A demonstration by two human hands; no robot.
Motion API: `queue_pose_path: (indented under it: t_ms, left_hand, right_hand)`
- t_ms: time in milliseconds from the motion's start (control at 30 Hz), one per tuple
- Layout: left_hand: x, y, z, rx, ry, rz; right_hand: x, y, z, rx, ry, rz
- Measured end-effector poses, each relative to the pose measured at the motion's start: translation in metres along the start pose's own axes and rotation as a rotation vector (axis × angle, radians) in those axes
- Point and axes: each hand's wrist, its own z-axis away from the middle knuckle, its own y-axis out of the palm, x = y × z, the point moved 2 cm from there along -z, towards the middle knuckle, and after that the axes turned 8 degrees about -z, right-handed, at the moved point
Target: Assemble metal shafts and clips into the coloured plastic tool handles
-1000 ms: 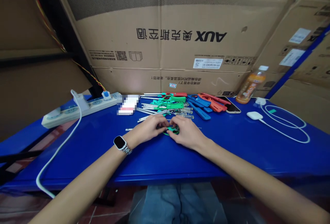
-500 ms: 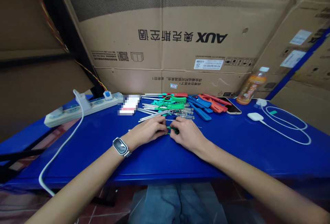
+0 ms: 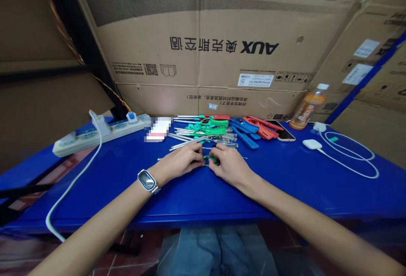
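Note:
Close together over the blue table (image 3: 196, 195), my left hand (image 3: 182, 157) and my right hand (image 3: 230, 161) are both closed, fingertips pinching a green lighter part (image 3: 207, 158). My fingers cover most of it. A short metal end (image 3: 159, 159) pokes out left of my left hand; whether it belongs to the same piece I cannot tell. Just beyond my hands lies a pile of long-stemmed lighters, among them a green lighter (image 3: 215, 131) and a red lighter (image 3: 218, 117). Clear-handled screwdrivers (image 3: 230, 144) rest at the pile's near right side.
Right of the pile are blue handle shells (image 3: 249, 140), red-orange shells (image 3: 264, 130) and a phone (image 3: 285, 133). An orange drink bottle (image 3: 307, 109) and a white charger case (image 3: 312, 144) with cable stand farther right. A power strip (image 3: 85, 138) lies left; cardboard (image 3: 203, 68) walls the back.
Both hands stay in nearly the same place, still pinching the green part, of which slightly more shows between the fingers. The whole view has shifted slightly.

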Motion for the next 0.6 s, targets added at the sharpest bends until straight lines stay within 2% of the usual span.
queue_pose_path:
  t_ms: [400,600]
  left_hand:
    - [-0.0007,0.0012,0.0,-0.012,-0.013,-0.016]
    - [0.0002,0.0017,0.0,-0.014,-0.003,-0.021]
  right_hand:
    - [0.0019,0.0023,-0.004,-0.001,0.059,-0.018]
    - [0.0006,-0.002,-0.0077,0.075,0.036,-0.011]
